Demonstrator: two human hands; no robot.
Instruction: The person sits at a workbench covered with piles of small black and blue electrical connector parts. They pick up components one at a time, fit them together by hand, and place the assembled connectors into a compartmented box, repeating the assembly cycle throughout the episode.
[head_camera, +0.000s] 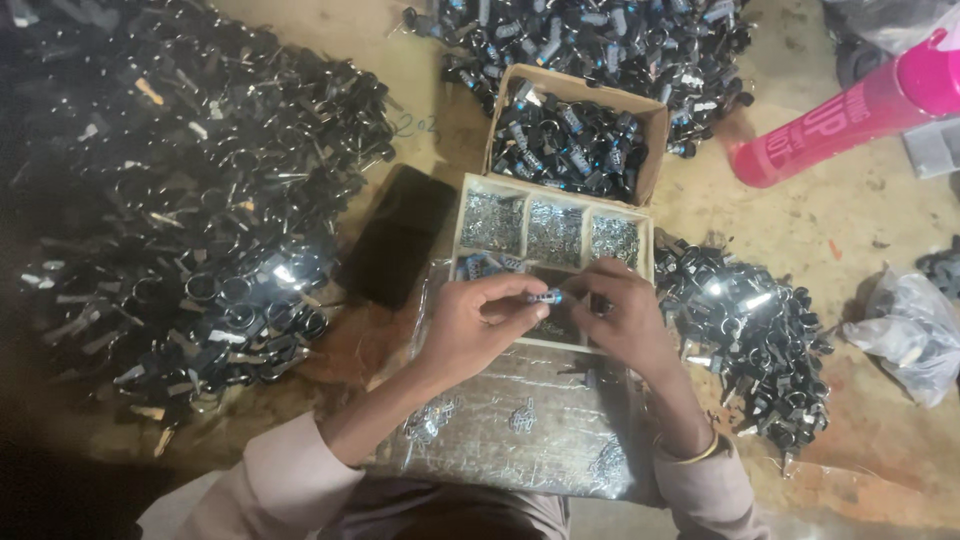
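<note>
Small blue-and-silver metal key part (551, 296): I'm pinching it btwn left hand (478, 325) & right hand (622, 318), assembling over divided wooden tray (556, 200); next needs fine alignment, I think.

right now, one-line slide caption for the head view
Both hands pinch a small part over a divided tray.

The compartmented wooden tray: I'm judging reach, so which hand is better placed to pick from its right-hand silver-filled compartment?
Probably the right hand: it sits just below that compartment of the compartmented wooden tray, while the left hand pinches the small blue-and-silver piece.
</note>
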